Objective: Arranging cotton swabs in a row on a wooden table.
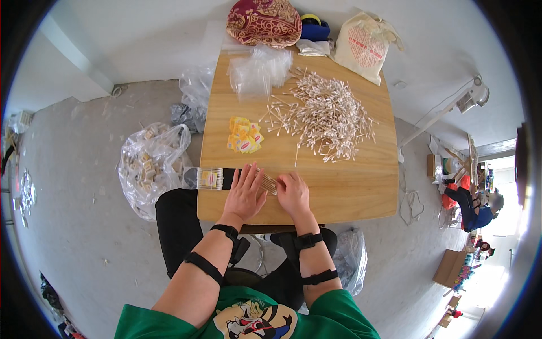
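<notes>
A small bundle of cotton swabs (pixel 267 183) lies at the table's near side, between my two hands. My left hand (pixel 244 193) rests flat over its left part, fingers stretched out. At the bundle's right end my right hand (pixel 294 194) is closed, its curled fingers and thumb against the swabs. Left of my left hand, a clear pouch (pixel 210 178) of swabs with a yellow card inside lies at the table edge, beside a black strip (pixel 228 177). Farther off are a scatter of yellow-and-white cards (pixel 245 135) and a big heap of loose cotton swabs (pixel 333 116).
Clear plastic bags (pixel 261 70) lie on the far left of the wooden table (pixel 350 192). A patterned red bundle (pixel 264 22) and a cream drawstring bag (pixel 364 48) stand at the back. A large bag of filled packs (pixel 152 166) sits on the floor at left.
</notes>
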`<state>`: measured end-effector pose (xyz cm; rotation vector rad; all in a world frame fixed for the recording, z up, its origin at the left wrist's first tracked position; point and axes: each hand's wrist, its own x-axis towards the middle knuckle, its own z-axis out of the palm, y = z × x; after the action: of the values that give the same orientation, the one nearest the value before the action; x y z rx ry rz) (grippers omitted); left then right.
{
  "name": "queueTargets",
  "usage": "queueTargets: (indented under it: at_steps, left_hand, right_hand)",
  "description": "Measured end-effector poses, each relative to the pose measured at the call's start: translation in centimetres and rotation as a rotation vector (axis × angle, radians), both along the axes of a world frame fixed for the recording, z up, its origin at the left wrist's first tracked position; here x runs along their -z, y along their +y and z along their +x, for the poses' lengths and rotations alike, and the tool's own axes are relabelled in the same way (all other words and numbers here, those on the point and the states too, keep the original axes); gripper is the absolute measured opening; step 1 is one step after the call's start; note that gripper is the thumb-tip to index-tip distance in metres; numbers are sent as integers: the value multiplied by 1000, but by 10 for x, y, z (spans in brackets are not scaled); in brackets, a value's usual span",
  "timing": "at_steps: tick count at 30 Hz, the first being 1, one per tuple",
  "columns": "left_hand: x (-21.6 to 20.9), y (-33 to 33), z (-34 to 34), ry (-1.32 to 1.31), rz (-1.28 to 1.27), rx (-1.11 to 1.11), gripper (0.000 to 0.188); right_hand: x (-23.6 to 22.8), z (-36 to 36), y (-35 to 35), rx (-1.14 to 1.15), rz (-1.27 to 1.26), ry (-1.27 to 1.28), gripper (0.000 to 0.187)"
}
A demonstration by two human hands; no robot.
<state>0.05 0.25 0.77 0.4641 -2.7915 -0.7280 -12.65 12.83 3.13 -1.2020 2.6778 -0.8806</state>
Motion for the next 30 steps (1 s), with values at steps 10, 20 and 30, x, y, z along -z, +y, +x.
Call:
queueTargets:
  at_steps: [10, 20, 30]
  left_hand:
    - [-5, 3, -3, -77, -38, 13, 69]
    - [-3, 1, -1, -66, -29, -3, 71]
    - [-2, -1, 0, -60, 3, -2, 70]
  right_hand:
    - [16, -47, -12, 308, 124, 136, 14]
    - [9, -5, -10, 91, 8, 62, 7]
    - [0, -12, -12, 48, 4, -41, 6]
